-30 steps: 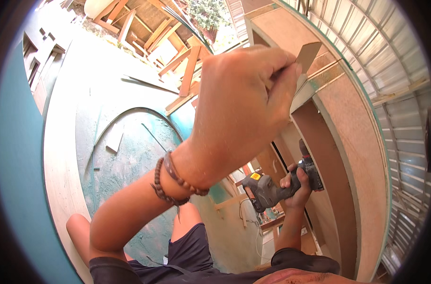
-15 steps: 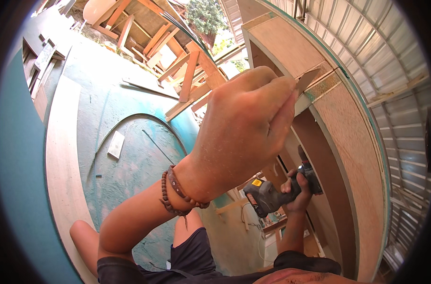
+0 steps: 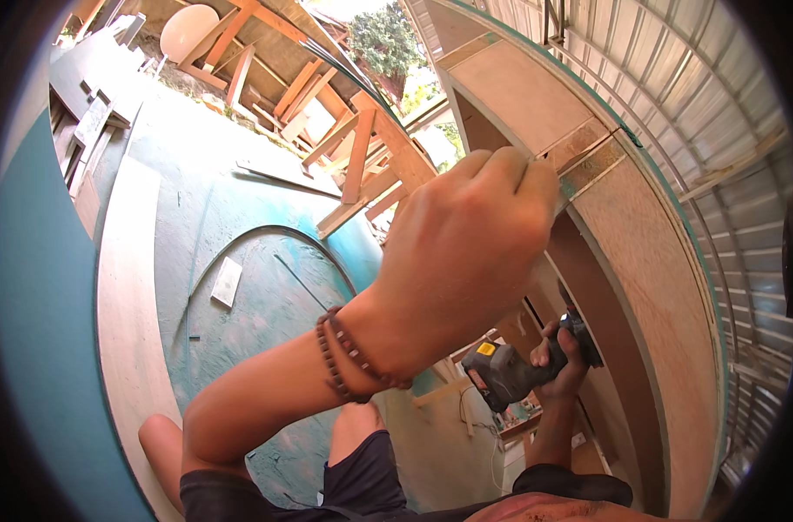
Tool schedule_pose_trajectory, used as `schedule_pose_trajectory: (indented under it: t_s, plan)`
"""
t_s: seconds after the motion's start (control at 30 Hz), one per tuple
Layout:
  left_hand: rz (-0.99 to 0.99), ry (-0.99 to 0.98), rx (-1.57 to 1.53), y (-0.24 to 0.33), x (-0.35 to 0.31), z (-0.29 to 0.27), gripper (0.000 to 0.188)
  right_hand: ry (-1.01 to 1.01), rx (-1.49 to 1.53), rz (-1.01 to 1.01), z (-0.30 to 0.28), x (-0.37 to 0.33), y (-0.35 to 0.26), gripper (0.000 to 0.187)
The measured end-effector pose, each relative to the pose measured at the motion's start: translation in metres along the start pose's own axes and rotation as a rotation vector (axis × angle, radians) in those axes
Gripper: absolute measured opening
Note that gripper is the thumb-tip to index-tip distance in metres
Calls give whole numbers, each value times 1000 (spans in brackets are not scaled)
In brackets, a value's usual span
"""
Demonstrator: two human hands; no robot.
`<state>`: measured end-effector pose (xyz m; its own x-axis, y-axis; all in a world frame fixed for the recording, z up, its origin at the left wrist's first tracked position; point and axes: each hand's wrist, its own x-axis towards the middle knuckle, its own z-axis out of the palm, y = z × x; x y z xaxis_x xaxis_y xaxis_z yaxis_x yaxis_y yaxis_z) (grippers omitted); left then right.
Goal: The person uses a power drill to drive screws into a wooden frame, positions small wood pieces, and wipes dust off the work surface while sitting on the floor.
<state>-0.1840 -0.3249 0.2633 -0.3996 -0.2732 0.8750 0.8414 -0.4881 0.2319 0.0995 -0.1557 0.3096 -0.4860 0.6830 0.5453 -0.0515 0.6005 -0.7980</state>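
Note:
My left hand point(image 3: 470, 230), with brown beaded bracelets on its wrist, is raised in front of a curved wooden panel frame point(image 3: 653, 261). Its fingers are closed in a pinch at the band between two light wood panels. A thin pointed sliver, hard to make out against the wood, seems to be held in that pinch. Lower down, inside the frame's opening, my right hand point(image 3: 564, 361) is wrapped round a dark cordless power tool point(image 3: 510, 374) with a yellow label. The tool's head is by the frame's brown inner board.
A pale curved board point(image 3: 128, 296) runs along the left over a blue-green floor. A bent dark strip point(image 3: 266, 230) and a small white block point(image 3: 227, 283) lie there. Wooden trestles point(image 3: 375, 143) stand at the far side. Corrugated metal sheeting point(image 3: 692, 96) rises at right.
The view has shifted slightly, so the surroundings sit a little further right. The sliver, plain before beyond my left fingertips, is now hardly visible. Both hands stay closed.

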Motion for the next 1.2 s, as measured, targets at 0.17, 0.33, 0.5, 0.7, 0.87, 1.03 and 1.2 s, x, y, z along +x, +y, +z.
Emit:
schedule_pose_trajectory:
  t_s: [0.17, 0.33, 0.5, 0.7, 0.87, 1.03, 1.2]
  plan:
    - [0, 58, -46, -5, -1, -7, 19, -6, -59, -69, 0, 2, 0, 33]
    - [257, 263, -109, -28, -10, 10, 45, 14, -74, -92, 0, 2, 9, 34]
    - [512, 260, 55, -38, 7, 6, 43, 2, -64, -97, -4, 4, 12, 31]
    - [594, 163, 140, -48, 26, 3, 43, -37, -74, -120, -9, 7, 15, 29]
    - [592, 69, 132, -43, 35, -8, 43, -47, -59, -116, -12, 9, 20, 28]
    - [717, 70, 95, -48, 52, -8, 37, -69, -61, -118, -7, 8, 17, 27]
    - [664, -132, 79, -34, 70, -22, 33, -44, -56, -138, -5, 6, 16, 27]
